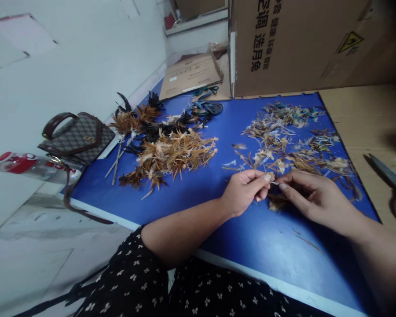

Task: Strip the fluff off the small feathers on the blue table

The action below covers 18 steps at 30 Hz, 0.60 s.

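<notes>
My left hand (246, 191) is closed in a pinch, with a bit of tan feather (272, 176) showing at its thumb tip. Close beside it, my right hand (308, 193) pinches a thin pale strand, perhaps the feather's quill, that runs between the two hands. Just under the fingers a brown tuft of feathers (277, 202) lies on the blue table (251, 246). Beyond both hands spreads a loose heap of mixed feathers (270, 136). To the left is a thick pile of golden-brown feathers (178, 154).
Scissors (394, 185) lie on cardboard at the right. A large carton (303, 48) stands at the back, near a flat cardboard box (191, 75). Black and brown feather bunches (135, 116), a handbag (82, 136) and a bottle (36, 167) are at the left.
</notes>
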Motion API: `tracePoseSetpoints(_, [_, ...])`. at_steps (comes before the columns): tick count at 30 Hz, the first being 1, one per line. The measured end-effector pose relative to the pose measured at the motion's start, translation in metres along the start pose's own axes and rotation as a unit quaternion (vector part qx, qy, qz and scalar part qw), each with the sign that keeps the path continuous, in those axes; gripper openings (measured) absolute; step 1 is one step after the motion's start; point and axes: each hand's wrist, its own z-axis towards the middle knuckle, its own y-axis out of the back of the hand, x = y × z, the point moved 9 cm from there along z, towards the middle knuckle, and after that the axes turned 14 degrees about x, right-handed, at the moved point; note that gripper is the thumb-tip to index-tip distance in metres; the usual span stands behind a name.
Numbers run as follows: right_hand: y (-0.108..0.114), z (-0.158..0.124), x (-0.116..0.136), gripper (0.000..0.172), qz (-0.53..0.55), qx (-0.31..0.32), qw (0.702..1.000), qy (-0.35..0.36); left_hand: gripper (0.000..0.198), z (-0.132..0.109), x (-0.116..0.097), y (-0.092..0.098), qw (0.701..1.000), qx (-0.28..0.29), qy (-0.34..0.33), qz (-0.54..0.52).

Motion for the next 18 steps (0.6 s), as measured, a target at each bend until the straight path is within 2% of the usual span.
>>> tracePoseSetpoints(3, [-0.002,0.000,0.006,0.032,0.002,0.022,1.000,0.013,0.040,-0.001,-0.001,0.005,0.998,-0.026,0.002,0.062])
tracePoseSetpoints(5, [-0.004,-0.001,0.009,0.032,0.010,0.032,0.999,0.021,0.038,-0.002,-0.001,0.005,0.994,-0.021,0.014,0.105])
tracePoseSetpoints(9, [-0.005,-0.004,0.014,0.025,0.022,0.035,0.998,0.040,0.028,-0.003,0.005,-0.003,0.987,0.034,0.054,0.147])
tracePoseSetpoints(14, [0.005,-0.006,0.015,0.017,0.012,0.002,0.998,0.064,0.019,-0.006,0.002,-0.015,0.982,0.082,0.058,0.163])
tracePoseSetpoints(18, [0.007,-0.002,0.012,0.027,0.032,0.006,0.998,0.061,0.019,-0.007,0.003,-0.026,0.977,0.124,0.052,0.166])
